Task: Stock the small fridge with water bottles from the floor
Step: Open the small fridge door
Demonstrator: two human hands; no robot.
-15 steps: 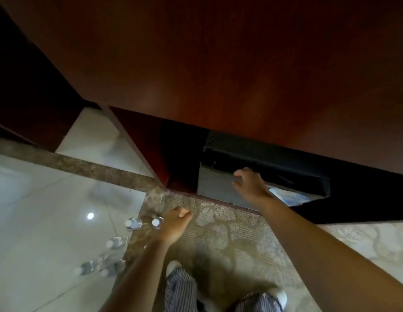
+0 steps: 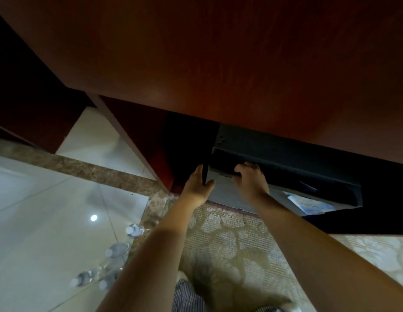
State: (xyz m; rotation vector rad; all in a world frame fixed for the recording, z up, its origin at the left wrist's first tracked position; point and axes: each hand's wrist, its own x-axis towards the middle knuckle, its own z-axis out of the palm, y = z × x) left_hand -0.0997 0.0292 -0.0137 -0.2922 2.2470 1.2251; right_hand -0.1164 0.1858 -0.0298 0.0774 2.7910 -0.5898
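Note:
A small dark fridge (image 2: 286,154) sits low inside a reddish wooden cabinet (image 2: 218,64). My left hand (image 2: 199,185) grips the thin dark edge of a door (image 2: 205,174) at the fridge's left side, thumb on one face and fingers on the other. My right hand (image 2: 252,179) curls its fingers over the fridge's front lip, above a grey panel (image 2: 225,192). Several clear water bottles (image 2: 117,249) with white caps stand on the glossy tile floor at lower left, partly hidden behind my left forearm.
A patterned beige rug (image 2: 229,244) lies in front of the cabinet under my feet. A brown marble strip (image 2: 83,170) borders the white tiles (image 2: 38,221). A light blue packet (image 2: 313,204) shows at the fridge's lower right.
My left hand has risen from above the bottles on the floor to the door edge and closed on it. My right hand has shifted slightly along the fridge front.

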